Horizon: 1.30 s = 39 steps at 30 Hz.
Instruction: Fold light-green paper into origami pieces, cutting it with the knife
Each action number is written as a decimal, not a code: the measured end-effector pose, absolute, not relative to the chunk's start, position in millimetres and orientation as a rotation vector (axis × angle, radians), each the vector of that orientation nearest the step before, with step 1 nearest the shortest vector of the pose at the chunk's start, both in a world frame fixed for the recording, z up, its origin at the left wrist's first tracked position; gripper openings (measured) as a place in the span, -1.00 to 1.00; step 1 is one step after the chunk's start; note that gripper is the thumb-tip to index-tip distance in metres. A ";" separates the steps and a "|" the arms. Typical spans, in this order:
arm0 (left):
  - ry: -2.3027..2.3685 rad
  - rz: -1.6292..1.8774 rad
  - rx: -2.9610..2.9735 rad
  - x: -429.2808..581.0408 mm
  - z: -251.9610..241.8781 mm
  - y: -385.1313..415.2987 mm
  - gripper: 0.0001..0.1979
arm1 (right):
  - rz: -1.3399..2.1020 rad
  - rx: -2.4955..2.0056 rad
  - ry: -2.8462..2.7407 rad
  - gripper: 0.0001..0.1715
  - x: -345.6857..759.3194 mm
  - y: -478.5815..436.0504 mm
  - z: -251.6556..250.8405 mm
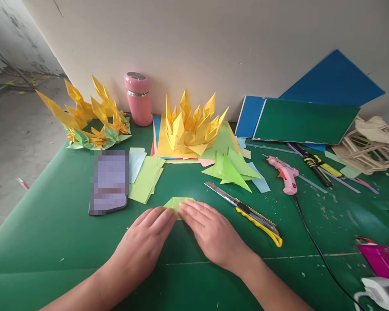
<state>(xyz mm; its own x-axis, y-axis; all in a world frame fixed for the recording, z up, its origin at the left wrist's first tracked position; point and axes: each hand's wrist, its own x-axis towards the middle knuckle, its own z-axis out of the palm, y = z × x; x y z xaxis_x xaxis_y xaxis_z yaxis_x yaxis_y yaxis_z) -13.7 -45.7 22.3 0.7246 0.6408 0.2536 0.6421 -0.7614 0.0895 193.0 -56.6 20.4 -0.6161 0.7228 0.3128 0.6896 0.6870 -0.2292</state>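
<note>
A small piece of light green paper (178, 203) with folded, slanted corners lies on the green tabletop in front of me. On its left side, my left hand (149, 235) has its fingers closed together over the paper. My right hand (210, 229) holds the right side the same way, its fingertips close to those of the left. Both thumbs and the lower part of the paper are mostly hidden under the hands. Several light green paper strips (145, 179) lie beyond my left hand. Folded green paper leaves (228, 168) sit beyond my right hand.
A yellow-handled utility knife (246, 214) lies blade out right of my hands. Past it are a pink glue gun (287, 175) and its cord. At left lies a phone (110, 181). Behind stand a yellow paper lotus (194, 129), a paper crown (97, 121) and a pink flask (138, 99).
</note>
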 end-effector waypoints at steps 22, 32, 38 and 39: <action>-1.024 -0.415 -3.122 -22.2 26.0 -28.3 -0.65 | -0.027 -1.112 -2.302 -0.63 219.7 -58.7 20.1; -1.081 -0.537 -3.142 -22.0 27.6 -25.4 -0.67 | -0.034 -1.286 -2.145 -0.70 226.0 -51.7 20.4; -1.147 -0.587 -3.143 -18.3 26.4 -25.9 -0.69 | -0.003 -1.155 -2.106 -0.63 218.5 -51.2 21.4; -1.148 -0.583 -3.130 -16.7 26.1 -26.0 -0.69 | 0.027 -1.130 -2.171 -0.59 213.4 -51.4 20.5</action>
